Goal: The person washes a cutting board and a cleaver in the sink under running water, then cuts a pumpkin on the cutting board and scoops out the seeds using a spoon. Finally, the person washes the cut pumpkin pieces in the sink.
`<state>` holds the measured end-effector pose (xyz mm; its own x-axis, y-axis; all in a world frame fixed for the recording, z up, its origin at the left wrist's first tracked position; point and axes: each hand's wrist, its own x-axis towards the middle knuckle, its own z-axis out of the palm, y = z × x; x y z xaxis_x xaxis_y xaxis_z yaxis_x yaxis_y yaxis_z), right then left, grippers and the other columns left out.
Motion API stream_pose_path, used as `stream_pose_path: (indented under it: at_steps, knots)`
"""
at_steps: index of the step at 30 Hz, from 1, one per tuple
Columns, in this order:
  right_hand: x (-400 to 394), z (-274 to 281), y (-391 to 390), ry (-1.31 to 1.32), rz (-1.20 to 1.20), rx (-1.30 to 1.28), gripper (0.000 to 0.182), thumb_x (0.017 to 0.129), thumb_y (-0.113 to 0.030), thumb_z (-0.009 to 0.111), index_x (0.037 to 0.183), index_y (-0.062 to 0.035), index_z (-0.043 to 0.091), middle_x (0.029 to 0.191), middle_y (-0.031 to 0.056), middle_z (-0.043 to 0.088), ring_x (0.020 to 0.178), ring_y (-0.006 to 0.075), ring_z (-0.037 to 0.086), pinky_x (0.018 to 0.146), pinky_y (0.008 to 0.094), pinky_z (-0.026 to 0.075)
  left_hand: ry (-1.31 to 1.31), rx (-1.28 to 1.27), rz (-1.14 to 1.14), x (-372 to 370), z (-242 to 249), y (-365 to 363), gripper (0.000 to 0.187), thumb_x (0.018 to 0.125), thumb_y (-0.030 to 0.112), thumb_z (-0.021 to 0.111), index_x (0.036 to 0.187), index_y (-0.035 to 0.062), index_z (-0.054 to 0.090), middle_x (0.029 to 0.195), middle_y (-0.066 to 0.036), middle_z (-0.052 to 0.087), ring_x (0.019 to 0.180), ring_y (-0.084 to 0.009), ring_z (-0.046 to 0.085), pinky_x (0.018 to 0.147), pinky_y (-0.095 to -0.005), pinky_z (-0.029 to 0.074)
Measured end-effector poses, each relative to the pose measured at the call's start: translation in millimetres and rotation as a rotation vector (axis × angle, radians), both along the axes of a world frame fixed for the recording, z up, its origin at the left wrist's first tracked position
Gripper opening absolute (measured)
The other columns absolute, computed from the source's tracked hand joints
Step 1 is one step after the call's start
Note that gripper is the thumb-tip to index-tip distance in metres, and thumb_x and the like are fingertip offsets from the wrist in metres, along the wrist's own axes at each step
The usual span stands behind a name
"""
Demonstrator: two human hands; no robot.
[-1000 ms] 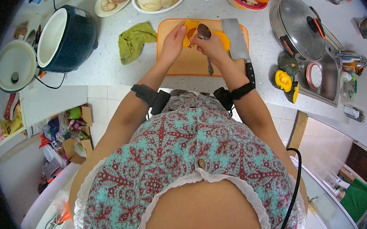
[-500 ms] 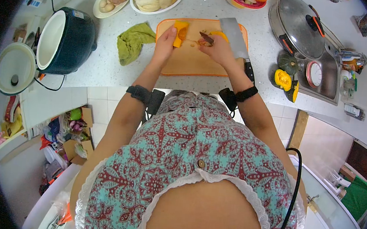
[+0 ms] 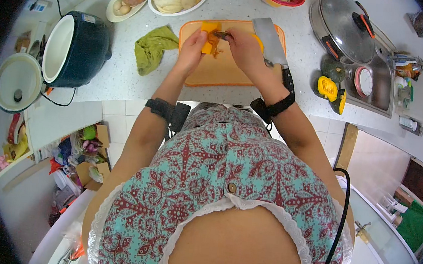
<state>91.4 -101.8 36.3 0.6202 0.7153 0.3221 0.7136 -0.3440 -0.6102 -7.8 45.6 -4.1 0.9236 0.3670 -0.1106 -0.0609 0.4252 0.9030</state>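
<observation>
Over the cutting board (image 3: 221, 77), my left hand (image 3: 192, 50) is closed on an orange pumpkin piece (image 3: 209, 31) at its left side. My right hand (image 3: 244, 47) is closed round a small dark tool (image 3: 222, 34), whose tip touches the stringy inner side of the piece. Loose pulp (image 3: 216, 52) hangs below the tip. A cleaver (image 3: 269, 41) lies on the board's right side, its black handle (image 3: 288, 81) pointing towards me. Another yellow pumpkin piece (image 3: 258, 43) is partly hidden behind my right hand.
A green cloth (image 3: 153, 49) lies left of the board, beside a dark pot (image 3: 83, 48). Behind are plates of food (image 3: 176, 13) and a red bowl (image 3: 280, 2). On the right are a lidded pan (image 3: 344, 28), cut squash (image 3: 327, 88) and a sink (image 3: 375, 101).
My right hand has moved left and slightly up, bringing the dark tool against the pumpkin piece. Orange pulp now hangs from the piece. My left hand still holds it.
</observation>
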Motion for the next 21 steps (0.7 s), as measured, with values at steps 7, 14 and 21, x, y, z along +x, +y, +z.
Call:
stream_pose_path:
  at_steps: [7,14,21]
  knots:
    - [-7,-11,10,-0.160,-0.021,-0.126,0.012,0.085,-0.012,0.050,0.088,-0.0055,0.059,0.078,0.0152,0.062,0.073,0.0347,0.062,0.063,0.0448,0.048,0.094,0.210,0.065,7,-4,-13,0.041,0.100,0.032,0.040,0.129,0.0035,0.047,0.106,-0.003,0.058,0.089,-0.0110,0.054,0.078,-0.0250,0.045]
    - [-7,-30,5,-0.269,0.101,-0.161,0.015,0.087,-0.017,0.051,0.081,-0.0054,0.059,0.072,0.0155,0.061,0.069,0.0348,0.061,0.062,0.0467,0.047,0.185,0.396,0.117,-2,8,-24,0.040,0.100,0.028,0.041,0.128,0.0004,0.047,0.110,-0.007,0.059,0.098,-0.0147,0.055,0.085,-0.0285,0.044]
    - [-1,1,0,0.183,0.197,-0.324,0.031,0.090,-0.026,0.051,0.073,-0.0006,0.059,0.063,0.0131,0.059,0.059,0.0279,0.061,0.054,0.0425,0.046,0.132,0.553,0.100,-5,-1,-25,0.044,0.098,0.028,0.045,0.129,-0.0028,0.046,0.116,-0.014,0.059,0.105,-0.0203,0.055,0.092,-0.0309,0.042]
